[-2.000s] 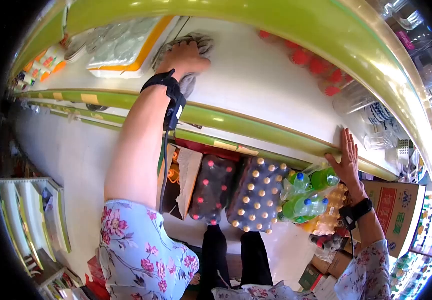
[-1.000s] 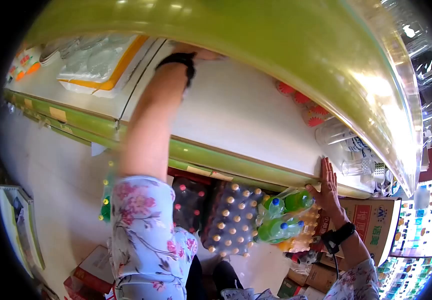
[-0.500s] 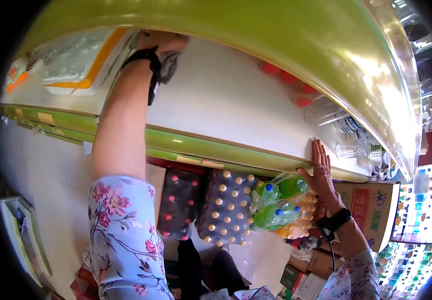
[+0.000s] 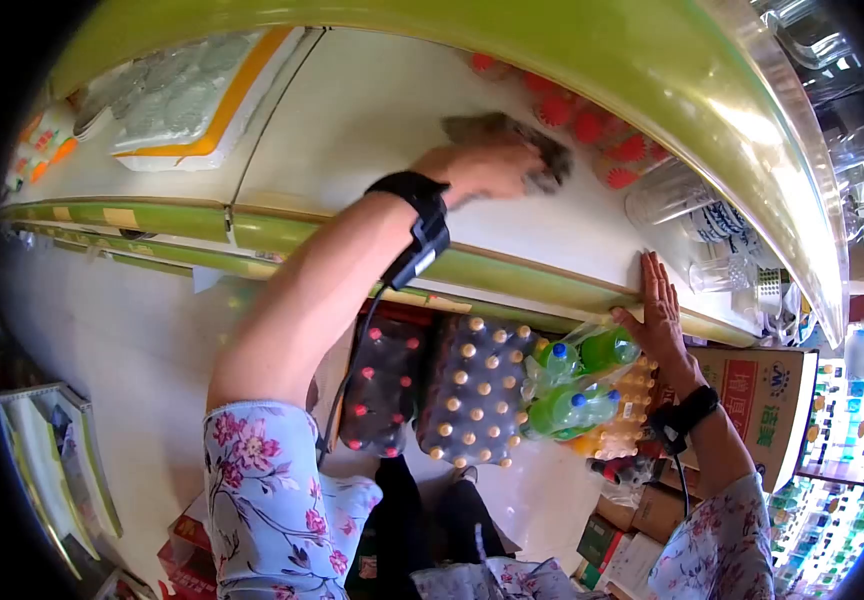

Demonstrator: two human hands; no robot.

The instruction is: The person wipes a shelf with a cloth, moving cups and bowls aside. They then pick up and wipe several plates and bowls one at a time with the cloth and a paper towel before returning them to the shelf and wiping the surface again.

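Note:
My left hand is closed around a dark grey cloth, which lies against the white shelf. Part of the cloth sticks out behind the fingers, and some red-topped items are close by on its right. With fingers stretched out flat, my right hand rests on the shelf's front edge and holds nothing. Glass cups stand just beyond its fingertips. Black straps with cables circle both wrists.
A curved green shelf overhangs the work surface. At left lies a plastic-wrapped pack. Below are bottle packs, green bottles and a cardboard carton. A green trim edge runs along the front.
My left hand has swept the cloth rightward along the shelf, from beside the wrapped pack toward the red-topped items. My right hand stays on the shelf edge. The view has shifted slightly.

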